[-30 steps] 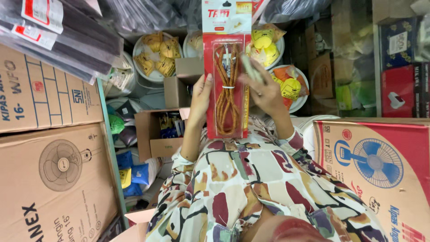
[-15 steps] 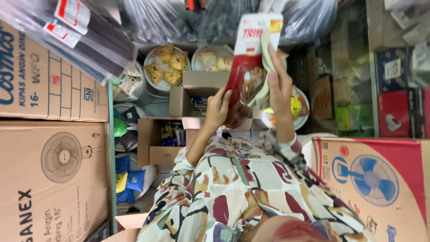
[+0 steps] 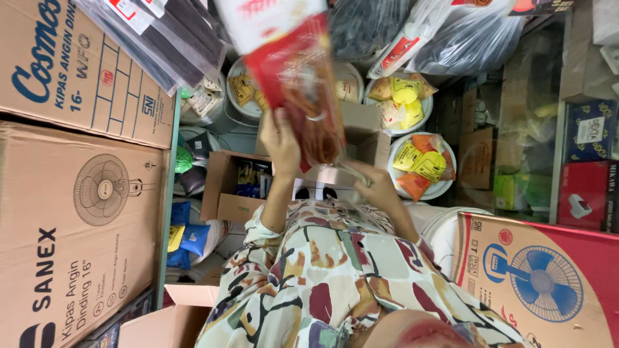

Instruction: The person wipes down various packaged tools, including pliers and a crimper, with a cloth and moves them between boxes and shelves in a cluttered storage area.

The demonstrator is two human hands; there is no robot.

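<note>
A long red packet [image 3: 298,84], with a white card top and coiled orange-brown cord showing through its clear front, is held up in front of the camera, well above the goods on the floor; it is tilted, seemingly so that its face can be looked over. The left hand [image 3: 282,140] is closed around the packet's lower left edge, its fingers [image 3: 278,121] clenched on the wrapper, which carries most of the weight. The right hand [image 3: 374,185] is placed lower, just under the packet's bottom corner; whether its fingers are gripping the wrapper or only touching it cannot be told, since that part is blurred. Both arms are clothed in patterned sleeves [image 3: 335,270] of cream, maroon and green. Behind the packet, round white tubs [image 3: 422,169] filled with small yellow and orange bags are set close together, and an open cardboard box [image 3: 235,187] of small goods lies just beside the left forearm. Large brown cartons with fan drawings [image 3: 77,212] are stacked on the left, a red and white fan carton [image 3: 541,277] lies on the right, and plastic bags [image 3: 464,38] are piled at the top.
</note>
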